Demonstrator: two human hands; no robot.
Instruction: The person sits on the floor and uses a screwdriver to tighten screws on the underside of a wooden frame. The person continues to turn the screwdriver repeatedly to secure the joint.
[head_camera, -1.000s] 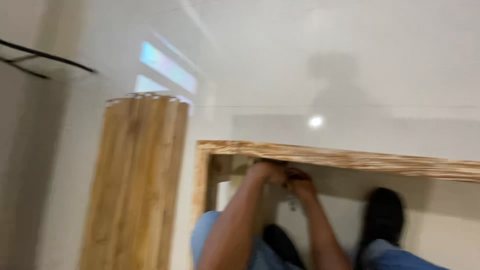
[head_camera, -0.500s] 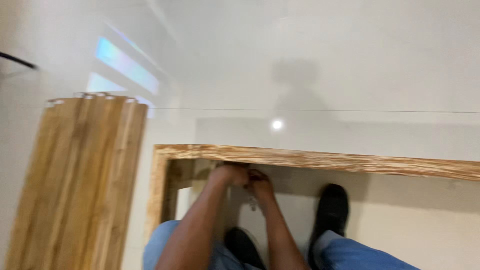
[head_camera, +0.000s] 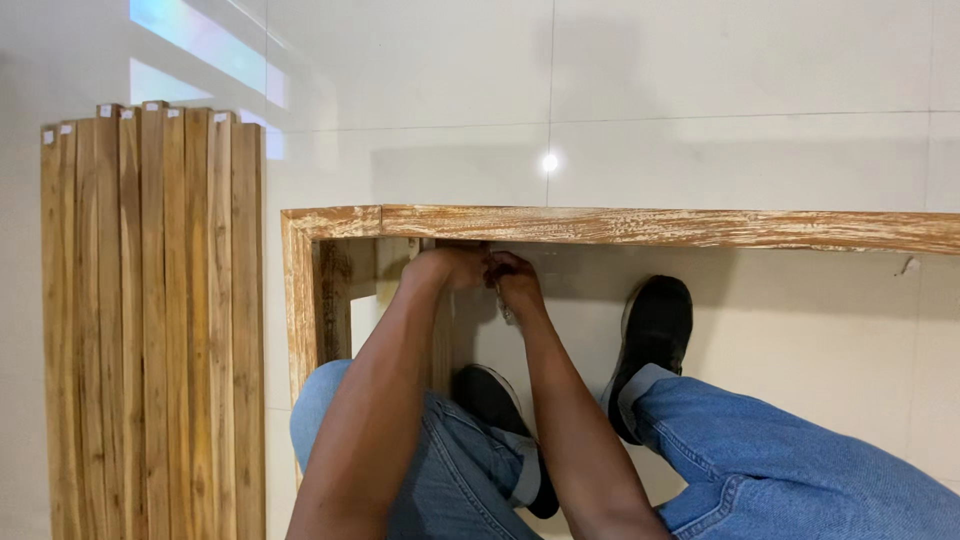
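A rough wooden frame (head_camera: 620, 225) with whitish smears stands in front of me on the tiled floor. Both my hands meet just under its top rail near the left corner. My left hand (head_camera: 452, 266) is closed against the underside of the rail. My right hand (head_camera: 512, 280) is closed on a small metal tool (head_camera: 503, 306) whose tip hangs below the fingers. What the hands press on under the rail is hidden.
A bundle of upright wooden slats (head_camera: 150, 320) stands at the left, next to the frame's left post (head_camera: 298, 300). My legs in blue jeans (head_camera: 780, 470) and black shoes (head_camera: 655, 330) reach under the frame. Glossy white floor tiles (head_camera: 700, 100) lie beyond.
The view has swung and steadied, so the frame and slats sit further left and lower. Both hands stay together under the top rail.
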